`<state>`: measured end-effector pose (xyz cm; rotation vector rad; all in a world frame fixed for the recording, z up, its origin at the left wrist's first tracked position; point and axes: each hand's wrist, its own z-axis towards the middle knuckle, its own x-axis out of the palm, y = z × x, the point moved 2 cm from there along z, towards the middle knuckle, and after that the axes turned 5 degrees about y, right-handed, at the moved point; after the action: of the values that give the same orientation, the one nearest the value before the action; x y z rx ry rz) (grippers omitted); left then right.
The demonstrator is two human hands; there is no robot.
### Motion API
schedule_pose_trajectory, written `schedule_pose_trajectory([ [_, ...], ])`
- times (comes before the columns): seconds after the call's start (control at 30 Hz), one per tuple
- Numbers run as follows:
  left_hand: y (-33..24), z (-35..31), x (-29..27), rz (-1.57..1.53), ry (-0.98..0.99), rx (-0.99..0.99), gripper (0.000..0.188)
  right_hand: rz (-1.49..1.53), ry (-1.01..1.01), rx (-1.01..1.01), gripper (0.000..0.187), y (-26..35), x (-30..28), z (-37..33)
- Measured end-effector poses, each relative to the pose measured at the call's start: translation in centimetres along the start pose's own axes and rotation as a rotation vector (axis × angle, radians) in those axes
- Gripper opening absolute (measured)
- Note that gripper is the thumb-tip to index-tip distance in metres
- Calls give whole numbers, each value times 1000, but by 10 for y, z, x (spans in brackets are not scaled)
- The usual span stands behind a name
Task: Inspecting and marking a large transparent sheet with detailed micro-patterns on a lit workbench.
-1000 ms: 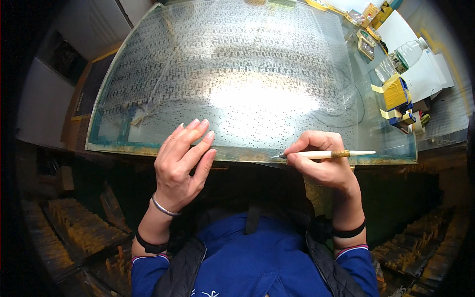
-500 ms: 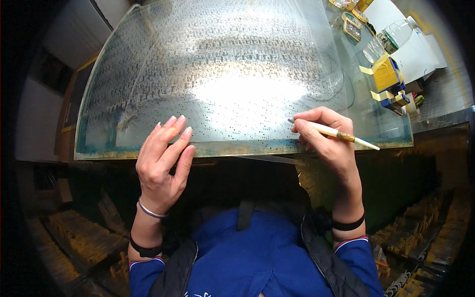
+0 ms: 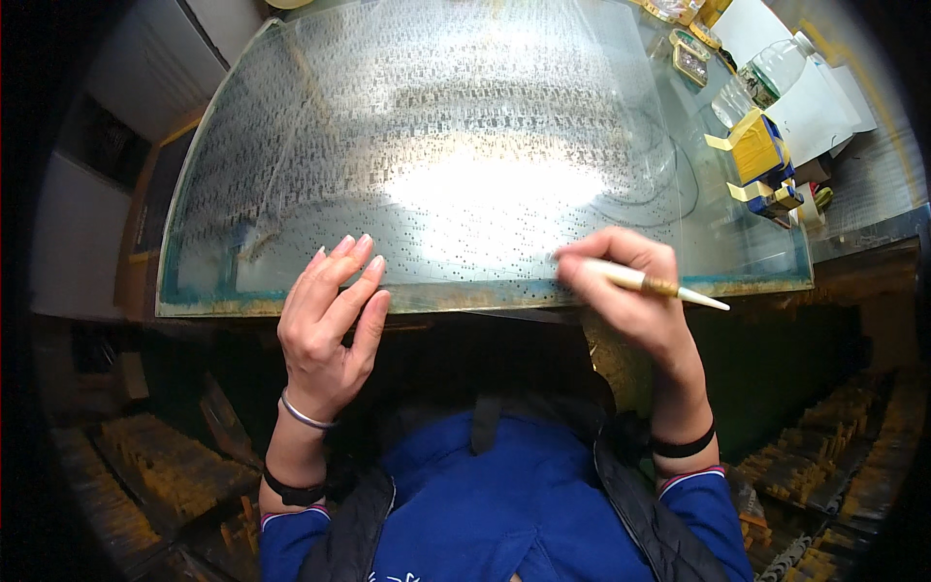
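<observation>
My left hand (image 3: 335,320) lies flat with its fingers stretched out over the near edge of a glass-topped table (image 3: 776,279). Under and beyond its fingertips spreads a clear sheet (image 3: 417,233) dotted with many small dark marks, with a bright glare across its middle. My right hand (image 3: 630,291) is closed in a writing grip near the right part of that edge. Between its fingers and thumb is a white pen-shaped tool (image 3: 702,298) with a brown band, its tapered end pointing right. The working tip is hidden by the blurred fingers.
At the right of the table stand blue-and-yellow boxes (image 3: 761,150), a clear plastic bottle (image 3: 781,70) and a small metal tin (image 3: 690,64). White paper (image 3: 819,116) lies beside them. Below at both sides are racks of yellowish pieces (image 3: 160,466).
My right hand has shifted slightly left with the pen-shaped tool, and its dark tip has gone out of sight. My left hand appears slightly further right and lower, as does the table's left edge.
</observation>
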<state>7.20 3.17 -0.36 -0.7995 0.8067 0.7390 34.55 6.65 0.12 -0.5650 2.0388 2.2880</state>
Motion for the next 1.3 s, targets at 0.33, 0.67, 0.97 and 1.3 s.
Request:
schedule_pose_trajectory([
  [0.33,-16,-8,-2,13,2,63,28,238,69,161,16,17,10,5],
  [0.67,-16,-10,0,18,-14,59,30,70,83,-6,19,14,46,22],
  [0.97,-15,-11,0,16,-23,57,30,-9,249,9,18,15,48,25],
  [1.3,-15,-10,-1,8,-20,56,30,53,146,-17,15,14,52,29],
])
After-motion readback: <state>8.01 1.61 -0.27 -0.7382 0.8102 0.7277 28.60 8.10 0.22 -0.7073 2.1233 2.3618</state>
